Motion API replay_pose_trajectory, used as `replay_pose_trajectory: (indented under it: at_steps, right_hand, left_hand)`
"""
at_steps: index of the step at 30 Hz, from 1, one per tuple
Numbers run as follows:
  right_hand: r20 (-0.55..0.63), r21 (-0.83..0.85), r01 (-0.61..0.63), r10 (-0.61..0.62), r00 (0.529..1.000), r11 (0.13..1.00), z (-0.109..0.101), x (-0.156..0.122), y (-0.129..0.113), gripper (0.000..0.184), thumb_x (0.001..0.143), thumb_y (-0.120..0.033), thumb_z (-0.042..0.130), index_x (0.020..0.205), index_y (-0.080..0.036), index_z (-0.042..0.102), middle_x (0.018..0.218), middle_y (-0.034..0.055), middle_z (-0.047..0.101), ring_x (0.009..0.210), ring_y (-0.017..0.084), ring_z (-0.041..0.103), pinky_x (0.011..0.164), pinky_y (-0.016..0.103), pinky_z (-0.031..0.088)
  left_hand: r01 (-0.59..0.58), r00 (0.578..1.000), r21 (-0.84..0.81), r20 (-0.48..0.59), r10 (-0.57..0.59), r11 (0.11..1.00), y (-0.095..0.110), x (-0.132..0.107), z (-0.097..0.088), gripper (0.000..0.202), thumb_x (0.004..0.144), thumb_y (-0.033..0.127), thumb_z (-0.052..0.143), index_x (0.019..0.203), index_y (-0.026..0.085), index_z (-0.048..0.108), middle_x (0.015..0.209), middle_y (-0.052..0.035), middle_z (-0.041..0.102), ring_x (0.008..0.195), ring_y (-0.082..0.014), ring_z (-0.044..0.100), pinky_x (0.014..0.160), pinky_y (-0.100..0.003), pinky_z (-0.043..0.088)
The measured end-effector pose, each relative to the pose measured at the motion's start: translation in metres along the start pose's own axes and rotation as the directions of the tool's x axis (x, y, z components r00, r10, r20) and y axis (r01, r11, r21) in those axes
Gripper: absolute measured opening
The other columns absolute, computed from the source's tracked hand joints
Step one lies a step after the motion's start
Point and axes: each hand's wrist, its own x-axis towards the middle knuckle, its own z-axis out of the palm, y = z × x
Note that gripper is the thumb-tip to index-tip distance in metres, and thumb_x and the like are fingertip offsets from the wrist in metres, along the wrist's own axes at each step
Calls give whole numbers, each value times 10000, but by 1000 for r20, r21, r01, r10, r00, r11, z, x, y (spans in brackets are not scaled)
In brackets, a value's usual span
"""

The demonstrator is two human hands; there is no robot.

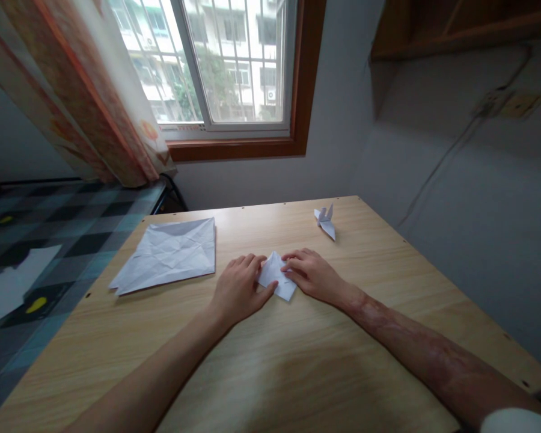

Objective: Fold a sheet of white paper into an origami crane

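Observation:
A small piece of folded white paper (276, 275) lies on the wooden table between my two hands, one corner pointing away from me. My left hand (242, 284) grips its left side, with the thumb laid across the lower part and the fingers along the upper left edge. On the opposite side, my right hand (313, 273) pinches the right edge between thumb and curled fingers. Crease lines show on the paper's surface. Beyond my right hand stands a folded paper crane (326, 221). To the left rest creased white paper sheets (175, 252).
The light wooden table (252, 367) reaches to the wall below a barred window (238, 66). At left is a checked bed cover (76, 240) with white paper (18, 282) on it. A curtain (85, 90) hangs beside the window; a cable (442, 159) runs down the right wall.

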Motion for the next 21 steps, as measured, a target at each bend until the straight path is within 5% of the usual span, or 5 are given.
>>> replay_pose_trajectory:
  at_steps: [7,11,16,21]
  right_hand:
    - [-23,-48,8,-9,1000,999,5,0,0,127,1071,-185,676,1119,-248,775,1308,96,780,1210,286,690,1079,481,521]
    - [-29,-8,0,0,1000,1000,4,0,1,134,1063,-182,683,1119,-248,785,1305,93,782,1203,277,700,1080,476,528]
    - [-48,39,-17,19,999,999,3,1,1,120,1025,-171,721,1085,-240,799,1254,92,793,1164,271,718,1050,463,547]
    - [-55,53,-18,21,998,998,3,0,-1,130,1015,-173,724,1089,-251,797,1235,90,790,1165,269,720,1065,463,549]
  left_hand:
    - [28,999,-244,-12,-32,969,-8,-4,5,441,978,331,705,1387,239,571,1113,-51,741,854,-212,748,836,-386,606]
    - [-70,998,-315,-19,67,946,-7,-4,4,350,1018,330,680,1349,248,601,1137,-70,774,1027,-244,767,932,-399,615]
    - [-169,972,-267,114,206,949,-3,0,0,176,1082,307,599,1196,241,714,1223,-111,793,1145,-289,748,1046,-478,597]
    - [-148,976,-233,122,180,961,-6,0,5,394,1069,301,624,1456,255,677,1511,-130,702,1382,-314,673,1207,-525,539]
